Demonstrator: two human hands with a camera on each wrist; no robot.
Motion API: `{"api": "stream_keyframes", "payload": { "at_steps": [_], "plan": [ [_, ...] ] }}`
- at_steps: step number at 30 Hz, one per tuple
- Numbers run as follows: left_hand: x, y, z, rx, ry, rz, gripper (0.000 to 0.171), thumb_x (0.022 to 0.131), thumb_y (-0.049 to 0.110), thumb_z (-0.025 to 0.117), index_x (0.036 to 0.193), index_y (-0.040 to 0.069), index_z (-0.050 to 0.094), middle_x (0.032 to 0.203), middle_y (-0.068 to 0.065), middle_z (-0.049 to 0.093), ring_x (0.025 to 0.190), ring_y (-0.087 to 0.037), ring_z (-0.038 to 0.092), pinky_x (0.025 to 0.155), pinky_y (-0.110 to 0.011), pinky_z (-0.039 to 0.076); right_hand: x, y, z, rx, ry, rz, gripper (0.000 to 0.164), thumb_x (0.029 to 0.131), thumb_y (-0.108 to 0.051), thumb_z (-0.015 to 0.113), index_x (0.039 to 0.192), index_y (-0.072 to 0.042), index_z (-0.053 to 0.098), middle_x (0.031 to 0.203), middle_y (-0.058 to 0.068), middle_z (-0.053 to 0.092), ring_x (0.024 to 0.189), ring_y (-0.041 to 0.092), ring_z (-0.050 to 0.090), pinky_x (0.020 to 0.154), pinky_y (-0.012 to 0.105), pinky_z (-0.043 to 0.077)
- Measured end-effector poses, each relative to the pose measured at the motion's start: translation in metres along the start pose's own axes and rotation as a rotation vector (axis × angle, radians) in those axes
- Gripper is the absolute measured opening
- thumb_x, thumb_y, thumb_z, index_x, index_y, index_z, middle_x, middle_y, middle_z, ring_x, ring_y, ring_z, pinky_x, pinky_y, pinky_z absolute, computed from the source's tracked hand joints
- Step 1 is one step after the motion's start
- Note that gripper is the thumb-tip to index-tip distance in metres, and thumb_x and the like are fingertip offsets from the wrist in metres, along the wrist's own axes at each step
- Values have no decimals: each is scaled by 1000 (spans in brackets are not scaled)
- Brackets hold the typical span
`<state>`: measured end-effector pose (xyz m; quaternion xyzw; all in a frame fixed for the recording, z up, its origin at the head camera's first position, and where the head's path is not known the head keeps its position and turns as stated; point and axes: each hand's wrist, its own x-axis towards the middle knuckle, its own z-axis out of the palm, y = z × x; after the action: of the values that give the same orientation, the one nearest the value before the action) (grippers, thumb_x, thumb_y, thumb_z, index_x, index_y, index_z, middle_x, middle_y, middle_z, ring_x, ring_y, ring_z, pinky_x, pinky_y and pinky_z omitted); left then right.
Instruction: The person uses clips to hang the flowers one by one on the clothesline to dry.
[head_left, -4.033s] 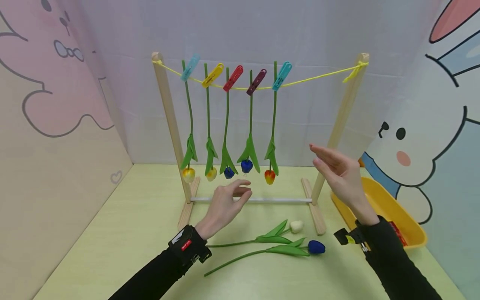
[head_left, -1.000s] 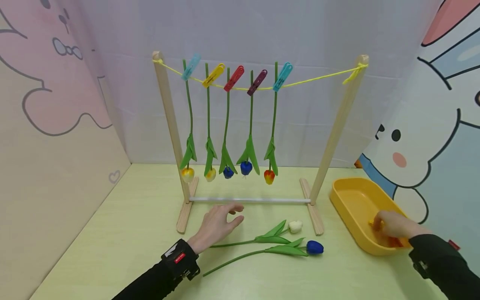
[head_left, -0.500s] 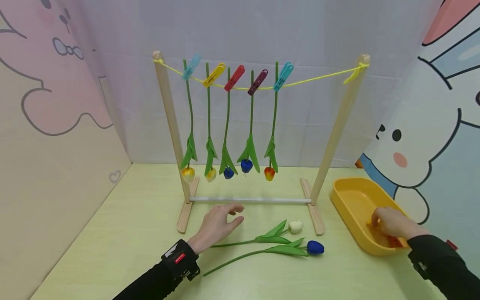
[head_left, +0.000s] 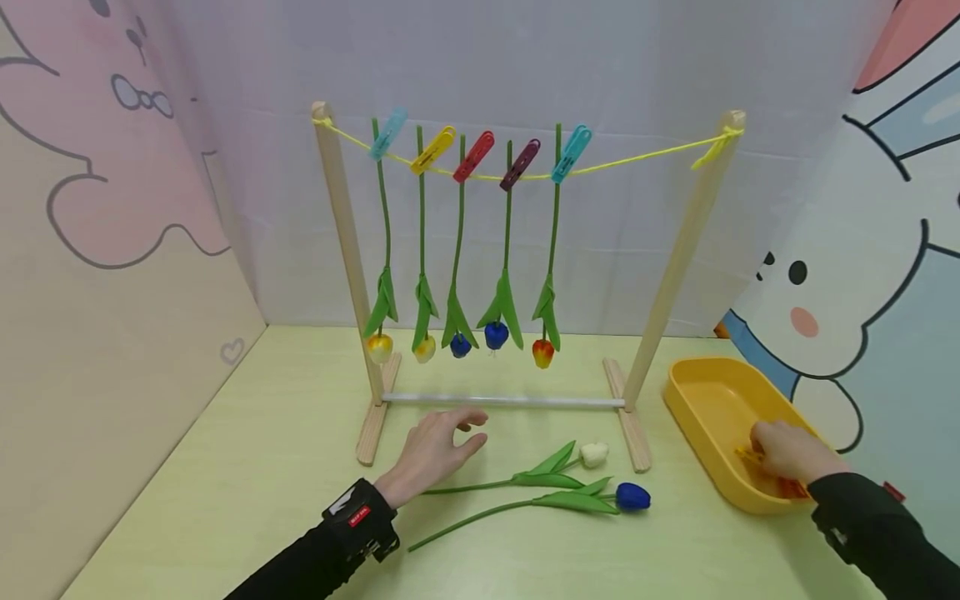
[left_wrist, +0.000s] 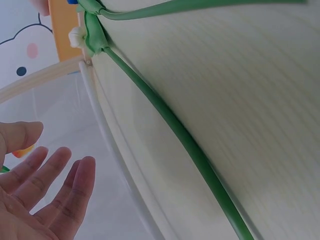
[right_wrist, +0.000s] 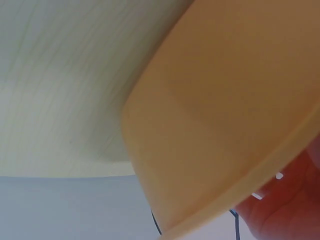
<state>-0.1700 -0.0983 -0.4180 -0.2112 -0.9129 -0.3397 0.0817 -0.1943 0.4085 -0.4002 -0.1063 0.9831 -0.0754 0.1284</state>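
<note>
My right hand reaches into the yellow tray, its curled fingers pinching a yellow clothespin. A red clothespin shows under that hand. In the right wrist view the tray's wall hides most of the hand. My left hand hovers with relaxed fingers and holds nothing. Beside it on the table lie a white artificial tulip and a blue one, green stems pointing left. The left wrist view shows a stem close to that hand.
A wooden frame carries a yellow cord. Several tulips hang from it head down, held by coloured clothespins, such as a red one and a blue one. Right of the last clothespin, the cord runs bare to the post.
Since the oldest frame, my right hand has gone from beside the right post down into the tray. My left hand has dropped lower. The tulips stay in place.
</note>
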Motion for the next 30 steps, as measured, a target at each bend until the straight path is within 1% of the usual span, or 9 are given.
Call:
{"api": "stream_keyframes", "payload": {
  "at_steps": [6,11,15,17,20,23,25,27,30],
  "plan": [
    [0,-1,1,2,-12,-5,25,94,21,71,117,11,72,112,-3,77,99,-21,72,75,-38,59,4,0,-3,7,-24,24,19,91,-9,70,99,4,58,78,8,52,70,22,48,64,31,38],
    [-1,-3,1,7,-21,-6,23,95,21,70,116,12,72,112,-3,77,99,-22,73,74,-39,59,5,-1,-12,53,-27,68,29,92,-8,66,111,12,56,89,17,58,77,25,51,70,35,44],
    [-1,-4,1,11,-36,-8,23,95,21,69,116,11,72,112,-4,77,98,-24,72,73,-40,59,1,-5,-22,95,33,79,33,95,-12,64,115,14,60,93,21,63,78,26,51,70,35,45],
    [-1,-4,1,11,-48,-11,24,96,21,69,116,10,72,112,-5,77,99,-24,72,73,-40,59,-2,-6,-28,101,87,63,35,96,-17,66,113,14,64,92,21,65,76,26,51,69,33,45],
    [0,-5,2,11,-66,-18,24,96,21,68,117,10,72,113,-5,76,99,-25,72,73,-40,59,-7,-8,-38,97,178,54,38,96,-20,67,110,15,67,85,18,67,73,24,49,64,29,41],
    [0,-5,2,9,-83,-29,24,96,22,68,116,10,72,114,-5,76,99,-25,72,74,-40,59,-10,-10,-45,103,254,41,38,102,-22,60,107,15,68,72,11,57,69,21,45,59,25,33],
    [-1,-5,2,13,-93,-38,24,97,23,68,116,11,72,113,-4,76,99,-24,72,74,-40,59,-12,-14,-47,107,292,28,42,106,-24,53,106,15,68,70,7,53,69,19,44,59,24,30],
    [-1,-6,2,13,-104,-45,24,97,24,67,116,11,73,112,-4,76,99,-24,72,73,-40,59,-13,-20,-48,125,323,9,47,108,-27,46,104,14,67,73,12,56,70,22,46,61,25,35],
    [-2,-6,2,12,-121,-50,24,97,24,67,115,11,73,111,-4,77,96,-23,72,72,-37,58,-13,-31,-48,153,370,-16,50,110,-30,41,103,13,66,86,21,63,76,26,49,66,30,40]
  ]
}}
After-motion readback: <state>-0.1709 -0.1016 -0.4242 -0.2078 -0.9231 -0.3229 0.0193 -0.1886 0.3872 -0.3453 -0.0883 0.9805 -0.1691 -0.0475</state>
